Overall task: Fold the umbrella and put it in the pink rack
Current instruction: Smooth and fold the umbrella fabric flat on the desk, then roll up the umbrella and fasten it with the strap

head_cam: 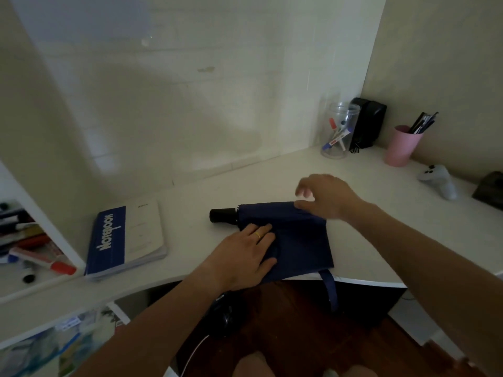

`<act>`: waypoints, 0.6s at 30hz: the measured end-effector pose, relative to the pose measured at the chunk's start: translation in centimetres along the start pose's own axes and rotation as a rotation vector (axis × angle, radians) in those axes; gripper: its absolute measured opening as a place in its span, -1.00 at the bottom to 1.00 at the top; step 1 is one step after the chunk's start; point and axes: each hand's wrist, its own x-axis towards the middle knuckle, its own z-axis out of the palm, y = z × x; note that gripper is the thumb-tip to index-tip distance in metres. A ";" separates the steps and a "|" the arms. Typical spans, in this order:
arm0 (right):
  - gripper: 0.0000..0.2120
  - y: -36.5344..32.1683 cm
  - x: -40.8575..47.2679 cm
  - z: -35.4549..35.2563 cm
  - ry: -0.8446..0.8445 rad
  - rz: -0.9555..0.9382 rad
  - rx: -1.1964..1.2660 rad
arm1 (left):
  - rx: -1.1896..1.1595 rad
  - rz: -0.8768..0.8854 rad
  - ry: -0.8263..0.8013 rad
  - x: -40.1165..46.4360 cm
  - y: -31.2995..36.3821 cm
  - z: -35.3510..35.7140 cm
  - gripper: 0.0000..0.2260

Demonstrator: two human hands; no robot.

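Note:
A collapsed navy umbrella (302, 240) lies flat on the white desk (190, 191), its black tip pointing left and its strap hanging over the front edge. My left hand (245, 257) presses flat on the fabric's near left part, fingers together. My right hand (324, 195) hovers at the umbrella's far edge, fingers spread, thumb touching the fabric. A pink cup (401, 146) holding dark pens stands at the back right.
A blue and white notebook (125, 238) lies left of the umbrella. A clear jar of markers (337, 131) and a black box (366, 123) stand at the back corner. A white controller (439, 182) lies at the right. A shelf with markers (30, 251) is on the left.

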 end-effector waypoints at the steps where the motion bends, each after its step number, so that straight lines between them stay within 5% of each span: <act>1: -0.56 0.5 1.1 -0.3 -0.064 -0.010 0.049 | 0.003 0.006 0.003 -0.1 0.1 0.1 -0.46; 4: -0.52 1.9 3.0 -0.5 -0.390 -0.013 0.195 | 0.013 0.016 0.013 -0.2 0.1 0.2 -0.48; 7: -0.71 3.2 3.3 0.4 -0.426 -0.074 0.260 | 0.004 0.023 0.016 0.1 -0.2 0.3 -0.49; 18: -0.73 4.5 -1.7 5.4 0.216 -0.442 0.045 | -0.145 -0.011 0.128 -0.2 -0.4 -0.5 -0.55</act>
